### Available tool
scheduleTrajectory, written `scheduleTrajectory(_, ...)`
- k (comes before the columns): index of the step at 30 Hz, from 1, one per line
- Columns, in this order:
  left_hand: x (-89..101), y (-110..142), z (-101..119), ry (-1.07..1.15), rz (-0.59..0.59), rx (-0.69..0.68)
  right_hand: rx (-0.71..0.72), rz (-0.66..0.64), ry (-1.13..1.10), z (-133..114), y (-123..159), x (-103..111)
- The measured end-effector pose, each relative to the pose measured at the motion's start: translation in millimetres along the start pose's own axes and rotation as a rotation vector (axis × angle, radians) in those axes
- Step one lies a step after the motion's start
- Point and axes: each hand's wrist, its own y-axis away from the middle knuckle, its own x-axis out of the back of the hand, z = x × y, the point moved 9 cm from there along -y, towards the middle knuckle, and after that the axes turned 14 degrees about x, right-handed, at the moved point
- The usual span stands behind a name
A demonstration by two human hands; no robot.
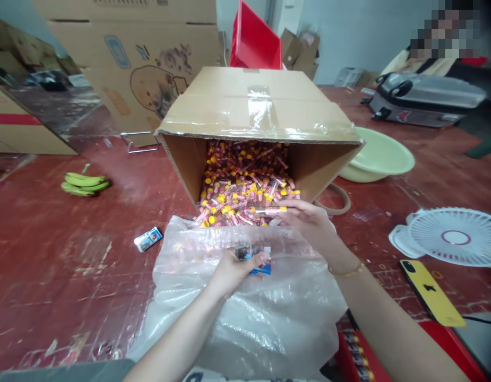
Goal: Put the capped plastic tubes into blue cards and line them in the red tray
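A cardboard box (261,106) lies on its side on the red floor, spilling several small pink tubes with yellow caps (241,191). My right hand (309,220) is pinched on one pink tube (271,210) at the box mouth. My left hand (233,270) is closed on a small blue printed packet (255,257) above a large clear plastic bag (249,297) that lies in front of me.
A second small packet (148,239) lies on the floor at left, bananas (85,184) farther left. A pale green basin (382,156), a white fan (452,236) and a yellow phone (432,292) are at right. Big cardboard boxes (141,58), a red bin (255,40) and another person (444,48) are behind.
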Motion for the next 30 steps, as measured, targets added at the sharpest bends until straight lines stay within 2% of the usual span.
scheduleTrajectory(3, -3.6, -1, 5, -0.024, -0.022, -0.075, 0.042, 0.173, -0.289, -29, 17, 25)
scheduleTrajectory(5, -7.4, 0, 9, -0.054, -0.038, -0.121, 0.091, 0.223, -0.291, -44, 24, 34)
scheduleTrajectory(13, -10.8, 12, 27, -0.145, 0.027, -0.228, 0.363, 0.005, 0.073, -101, 15, 20)
scheduleTrajectory(16, -11.3, 14, 29, -0.144, 0.031, -0.242, 0.426, -0.036, 0.14, -113, 13, 14)
scheduleTrajectory(19, -13.0, 14, 29, -0.136, 0.029, -0.246, 0.397, -0.078, 0.14, -110, 13, 8)
scheduleTrajectory(21, -14.2, 14, 28, -0.125, 0.02, -0.24, 0.319, -0.092, 0.064, -98, 14, 4)
scheduleTrajectory(26, -16.2, 12, 17, -0.052, -0.05, -0.153, -0.092, -0.026, -0.3, -39, 23, -6)
scheduleTrajectory(28, -19.4, 11, 8, 0.038, -0.111, -0.067, -0.112, 0.003, -0.349, -31, 29, -10)
scheduleTrajectory(30, -23.1, 10, 4, 0.13, -0.145, -0.013, -0.044, -0.032, -0.366, -36, 37, -19)
